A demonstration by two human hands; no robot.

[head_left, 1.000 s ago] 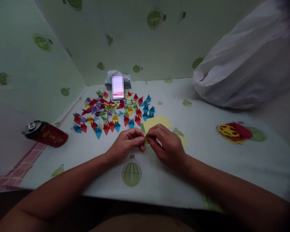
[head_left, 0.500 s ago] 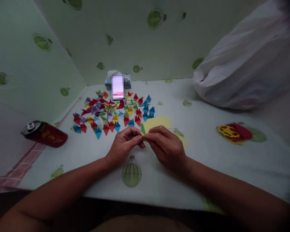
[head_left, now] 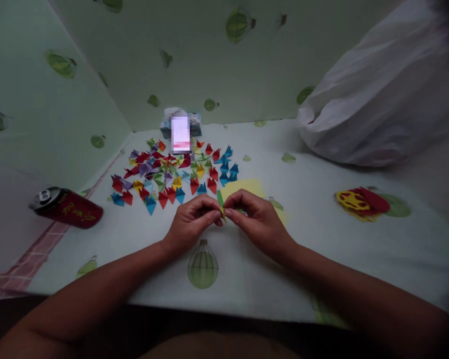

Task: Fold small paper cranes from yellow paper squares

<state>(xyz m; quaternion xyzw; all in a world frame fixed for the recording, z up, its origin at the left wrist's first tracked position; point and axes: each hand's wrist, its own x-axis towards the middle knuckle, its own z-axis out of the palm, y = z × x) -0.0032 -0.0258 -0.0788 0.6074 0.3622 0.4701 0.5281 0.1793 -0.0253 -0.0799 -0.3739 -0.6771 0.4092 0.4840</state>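
Between my two hands is a small piece of folded yellow paper, mostly covered by the fingertips. My left hand pinches it from the left with thumb and forefinger. From the right, my right hand pinches the same piece, thumb and fingers pressed together. Just behind the fingers lie yellow paper sheets with a green strip at their left edge, partly hidden by my right hand. Beyond my left hand, many small folded paper pieces in red, blue, yellow, green and purple are spread over the table.
A lit phone leans on a tissue box at the back. A dark red can lies tipped at the left. To the right are red and yellow cut-out pieces and, behind them, a large white plastic bag.
My right hand has turned slightly, and its thumb now shows against the yellow paper. The left hand keeps its pinch. The whole view has shifted a little.
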